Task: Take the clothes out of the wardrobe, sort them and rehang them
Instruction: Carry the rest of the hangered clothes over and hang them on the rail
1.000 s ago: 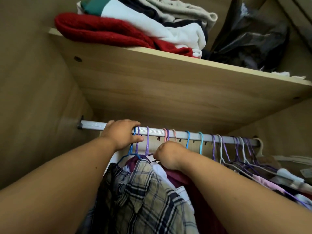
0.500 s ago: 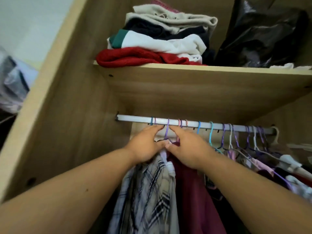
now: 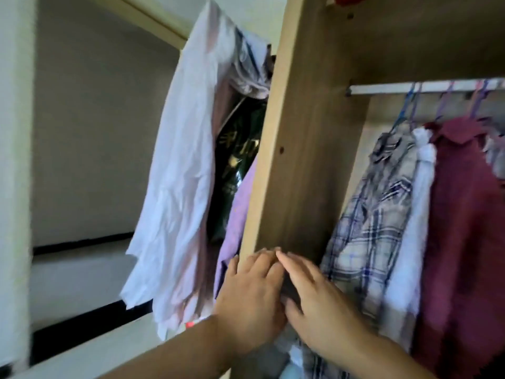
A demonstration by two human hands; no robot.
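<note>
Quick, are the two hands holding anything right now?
Left hand: open, fingers straight, holding nothing.
Right hand: open, fingers straight, holding nothing.

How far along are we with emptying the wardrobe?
Done: perhaps little; a white garment hangs outside the side panel, maybe taken out. In hand: nothing clear; left hand and right hand reach straight-fingered by that panel. Left: plaid shirt and maroon shirt hang on the rail; sorting, rehanging.

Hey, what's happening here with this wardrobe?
A person is sorting a wardrobe. The left hand and right hand lie side by side, fingers straight, against its wooden side panel, gripping no garment that I can see. A plaid shirt, a white garment and a maroon shirt hang on the rail.
</note>
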